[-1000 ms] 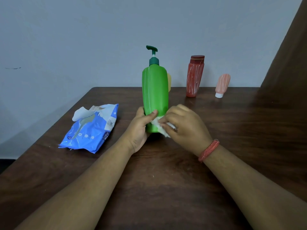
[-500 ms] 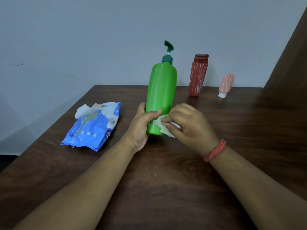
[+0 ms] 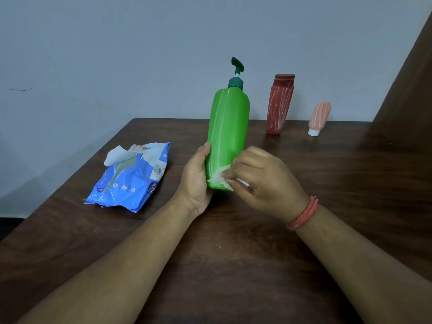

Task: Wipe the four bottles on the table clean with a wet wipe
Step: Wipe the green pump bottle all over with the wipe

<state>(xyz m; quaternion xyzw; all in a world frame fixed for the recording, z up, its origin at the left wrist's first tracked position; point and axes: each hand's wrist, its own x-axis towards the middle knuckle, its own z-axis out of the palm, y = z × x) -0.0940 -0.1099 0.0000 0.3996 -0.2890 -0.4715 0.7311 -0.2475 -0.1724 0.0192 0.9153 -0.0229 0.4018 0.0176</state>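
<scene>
While the green pump bottle [image 3: 228, 134] leans slightly to the right near the middle of the surface [image 3: 233, 265], the left hand [image 3: 197, 181] wraps its lower left side, thumb up along the wall, and the right hand [image 3: 261, 181] pinches a crumpled wet wipe [image 3: 219, 177] against the bottle's lower front, just above the base. Whether the base is touching the surface or raised off it cannot be told.

Judging by its look, the bottle is stiff, smooth plastic, likely slick once damp, and tall enough to tip if held only low down; a firm hold around the lower body seems sound, while the dark green pump head [image 3: 236, 73] is a poor place to take hold, since it may turn or press down. How full or heavy it is cannot be seen. The wipe is soft and limp and will bunch under the fingers.

Farther back, near the wall, a red bottle [image 3: 279, 106] stands marked with pale streaks, and to its right a small pink bottle [image 3: 319, 118] rests on its white cap. A fourth bottle is not visible. A blue wipes pack [image 3: 131, 177] lies to the left, a sheet poking from its opening.
</scene>
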